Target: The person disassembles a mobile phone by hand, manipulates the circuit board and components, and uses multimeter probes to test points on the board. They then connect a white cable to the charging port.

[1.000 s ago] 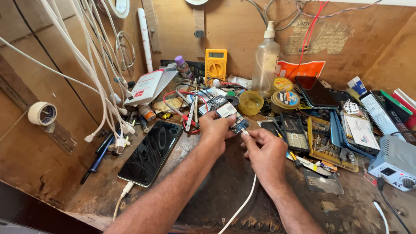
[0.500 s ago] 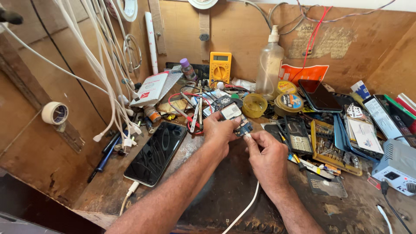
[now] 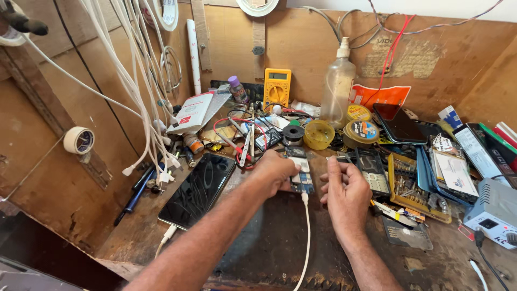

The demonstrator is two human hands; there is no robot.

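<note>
The left hand (image 3: 274, 172) pins a small circuit board (image 3: 301, 180) to the tabletop (image 3: 269, 242), a white cable (image 3: 307, 231) plugged into it. The right hand (image 3: 347, 191) rests loosely open beside it. A black phone (image 3: 198, 188), yellow multimeter (image 3: 277, 89) and plastic bottle (image 3: 337, 86) crowd around.

On a cluttered wooden workbench (image 3: 134, 237), the left hand (image 3: 274, 172) pins down a small blue circuit board (image 3: 301, 173), fingers curled over its left edge. A white cable (image 3: 307, 237) runs from the near edge of the bench up to the board's near end. The right hand (image 3: 347, 194) hovers just right of the board, fingers loosely spread, not touching it. A black smartphone (image 3: 198, 189) lies to the left. Farther back stand a yellow multimeter (image 3: 277, 88) and a clear pump bottle (image 3: 338, 86). A grey power supply (image 3: 493, 213) sits at the right edge.
</note>
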